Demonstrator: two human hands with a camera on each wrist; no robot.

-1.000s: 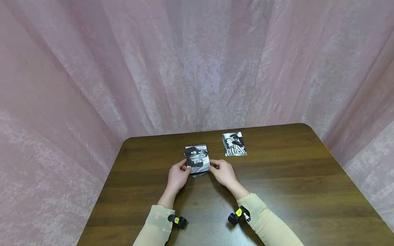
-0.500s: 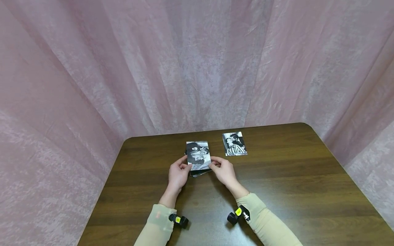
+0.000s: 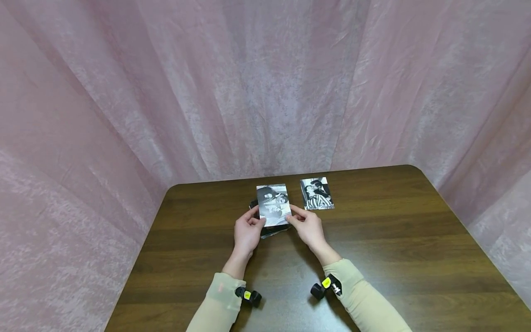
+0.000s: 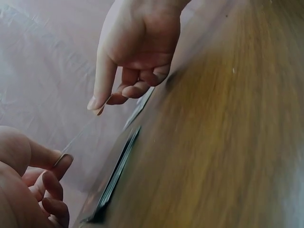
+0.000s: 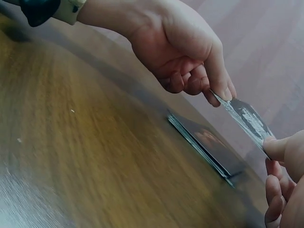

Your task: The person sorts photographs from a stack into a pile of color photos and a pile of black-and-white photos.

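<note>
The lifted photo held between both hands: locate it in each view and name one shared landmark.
Head: lifted photo at centre, above the stack.
Left wrist: only its thin edge shows, centre-left.
Right wrist: right of centre, between fingertips.
Shared landmark: the stack of photos on the table.

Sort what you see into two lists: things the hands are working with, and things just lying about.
In hand:
- lifted photo, pinched by left hand and right hand
- photo stack lying beneath it

Lying about:
- single photo to the right, flat on the table
- pink curtain behind
</note>
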